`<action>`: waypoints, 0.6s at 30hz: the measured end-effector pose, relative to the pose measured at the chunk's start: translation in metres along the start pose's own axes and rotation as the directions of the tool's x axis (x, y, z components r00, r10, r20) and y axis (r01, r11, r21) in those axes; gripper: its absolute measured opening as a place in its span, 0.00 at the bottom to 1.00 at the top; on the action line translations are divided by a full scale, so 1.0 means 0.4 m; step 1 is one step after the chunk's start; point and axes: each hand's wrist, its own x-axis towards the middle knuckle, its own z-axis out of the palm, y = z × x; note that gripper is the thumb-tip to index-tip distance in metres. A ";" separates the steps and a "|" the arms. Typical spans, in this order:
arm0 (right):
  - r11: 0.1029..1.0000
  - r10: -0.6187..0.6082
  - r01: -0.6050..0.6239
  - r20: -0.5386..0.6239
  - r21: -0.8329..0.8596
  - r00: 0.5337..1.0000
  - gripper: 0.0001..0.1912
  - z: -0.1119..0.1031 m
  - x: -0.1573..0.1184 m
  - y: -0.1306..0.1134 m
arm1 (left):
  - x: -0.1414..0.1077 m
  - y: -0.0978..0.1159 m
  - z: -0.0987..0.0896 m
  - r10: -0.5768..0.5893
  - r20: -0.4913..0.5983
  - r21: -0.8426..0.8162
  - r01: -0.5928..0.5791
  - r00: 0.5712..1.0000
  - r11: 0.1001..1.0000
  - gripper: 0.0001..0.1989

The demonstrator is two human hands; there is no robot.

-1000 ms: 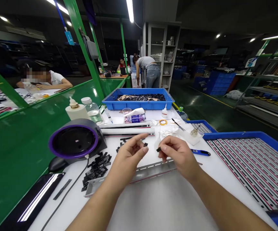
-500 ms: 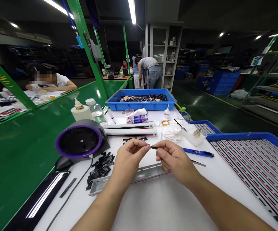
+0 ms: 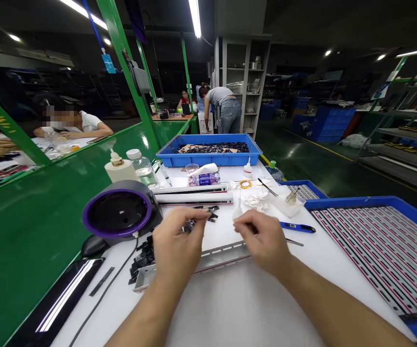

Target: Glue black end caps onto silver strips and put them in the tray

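My left hand (image 3: 179, 241) is raised over the white table, thumb and fingertips pinched together near a few small black pieces (image 3: 212, 212); what the pinch holds is too small to tell. Facing it across a gap, my right hand (image 3: 262, 236) is also pinched, and its contents cannot be made out. Below both hands lies a long grey metal channel (image 3: 223, 256) with slots along its edge. A pile of black pieces (image 3: 142, 260) sits left of my left hand, partly hidden by it.
A round purple-rimmed device (image 3: 117, 212) stands at the left, its cable on the table. Behind are a blue tray (image 3: 208, 159), bottles and two long bars (image 3: 194, 198). A blue cutter (image 3: 297, 227) and a tray of striped strips (image 3: 378, 255) are at right. People are beyond.
My hands have moved apart, the left one leftward. The small dark piece that was between them no longer shows there. Another person's hand has appeared at the far left.
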 end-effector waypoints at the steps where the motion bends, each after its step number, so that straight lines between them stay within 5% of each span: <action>1: 0.977 -0.165 0.155 -0.063 -0.145 0.984 0.04 0.014 -0.008 -0.001 | -0.002 0.002 0.000 0.118 -0.128 0.125 -0.102 0.985 0.987 0.02; 3: 0.911 -0.334 0.304 -0.067 -0.279 0.940 0.05 0.034 -0.020 -0.005 | -0.003 0.001 0.002 0.200 -0.217 0.218 -0.153 0.955 0.964 0.02; 4: 0.919 -0.320 0.286 -0.091 -0.270 0.943 0.05 0.038 -0.022 -0.007 | -0.001 -0.002 0.002 0.151 -0.215 0.180 -0.113 0.965 0.977 0.02; 7: 1.000 0.008 -0.013 -0.203 -0.022 0.979 0.09 0.028 -0.013 -0.012 | 0.017 -0.016 -0.003 -0.136 -0.081 -0.110 0.126 0.987 0.986 0.08; 9: 0.967 0.216 -0.191 -0.147 0.168 0.965 0.17 0.015 0.003 -0.010 | 0.031 -0.026 -0.007 -0.233 0.087 -0.251 0.248 0.969 0.936 0.11; 13: 0.928 0.292 -0.278 -0.021 0.250 0.956 0.14 0.011 0.022 0.004 | 0.032 -0.038 0.002 -0.258 0.232 -0.218 0.309 0.938 0.926 0.12; 16: 0.977 0.208 -0.199 -0.136 0.079 0.969 0.09 0.032 0.013 0.010 | -0.001 -0.027 0.036 -0.171 0.057 -0.011 0.172 0.984 0.985 0.09; 18: 0.988 -0.014 -0.027 -0.259 -0.153 0.966 0.07 0.047 0.002 0.008 | -0.029 -0.008 0.060 0.040 -0.133 0.177 -0.016 0.990 0.984 0.05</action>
